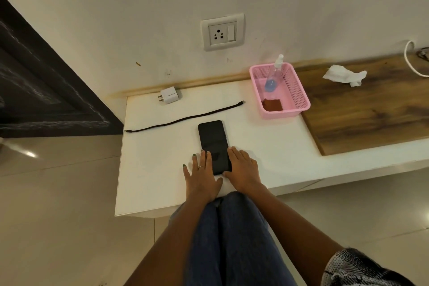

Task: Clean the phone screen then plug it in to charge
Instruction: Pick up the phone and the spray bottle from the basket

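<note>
Nearest the camera, blue denim legs met the front edge of a smooth white table. Both hands lay flat there with fingers spread, gripping nothing: the left hand overlapped the lower left edge of the phone, and the right hand covered its lower right corner. The phone, a glossy black slab with rounded corners, lay face up near the table's middle, its dark screen blank. Bare white surface stretched open to the left of the hands as far as the table's left edge.

Beyond the phone's top end, a black braided cable ran straight and diagonal, close to the phone. Farther back, a white boxy charger adapter lay on its side near the wall, pins pointing left.

To the right, a pink perforated plastic basket held a clear spray bottle and a brown square cloth. A crumpled white tissue sat on a grained wooden board. On the wall above, a white socket.
</note>
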Tool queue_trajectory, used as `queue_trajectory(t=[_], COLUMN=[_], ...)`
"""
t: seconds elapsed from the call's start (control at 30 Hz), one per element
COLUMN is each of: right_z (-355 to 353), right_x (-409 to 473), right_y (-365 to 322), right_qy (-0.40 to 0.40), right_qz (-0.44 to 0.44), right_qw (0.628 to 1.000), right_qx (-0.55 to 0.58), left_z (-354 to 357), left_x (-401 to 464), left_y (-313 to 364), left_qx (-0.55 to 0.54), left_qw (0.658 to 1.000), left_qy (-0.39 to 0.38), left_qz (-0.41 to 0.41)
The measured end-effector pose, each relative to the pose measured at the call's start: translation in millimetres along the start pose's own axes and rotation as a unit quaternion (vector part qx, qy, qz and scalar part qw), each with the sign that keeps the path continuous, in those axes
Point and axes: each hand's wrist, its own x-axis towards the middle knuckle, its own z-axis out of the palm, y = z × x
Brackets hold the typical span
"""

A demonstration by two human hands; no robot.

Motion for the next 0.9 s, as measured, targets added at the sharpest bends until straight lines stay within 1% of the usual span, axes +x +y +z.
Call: queue_trajectory(t=[0.17, 0.23, 0.43, 0.6, 0.67, 0.7, 0.77, 0.9], right_z=[0, -4, -33, -68, -86, -96, -113, -132], right_x=[-1, -2, 8, 30, 43, 50, 66, 101], right_y=[10, 15, 34, 50, 58, 63, 75, 102], right_qy=[0.008, 0.029, 0.188, 0.307, 0.337, 0.342, 0.324, 0.249], right_qz=[-0.008, -0.002, -0.005, -0.008, -0.008, -0.010, -0.005, 0.068], right_qw=[0.999, 0.997, 0.978, 0.946, 0.936, 0.935, 0.944, 0.966], right_qx=[0.043, 0.065, 0.085, 0.102, 0.102, 0.091, 0.055, 0.019], left_z=[-1, -1, -2, -2, -2, -3, -3, 5], left_x=[-2, -2, 3, 19, 28, 33, 44, 60], left_y=[3, 4, 8, 26, 35, 38, 43, 36], left_qx=[-0.001, 0.005, -0.032, -0.055, -0.063, -0.063, -0.052, -0.018], left_qw=[0.999, 0.999, 0.996, 0.993, 0.991, 0.990, 0.990, 0.993], left_qy=[0.031, 0.039, 0.062, 0.077, 0.088, 0.094, 0.101, 0.099], left_qz=[0.016, 0.024, 0.047, 0.065, 0.079, 0.084, 0.087, 0.056])
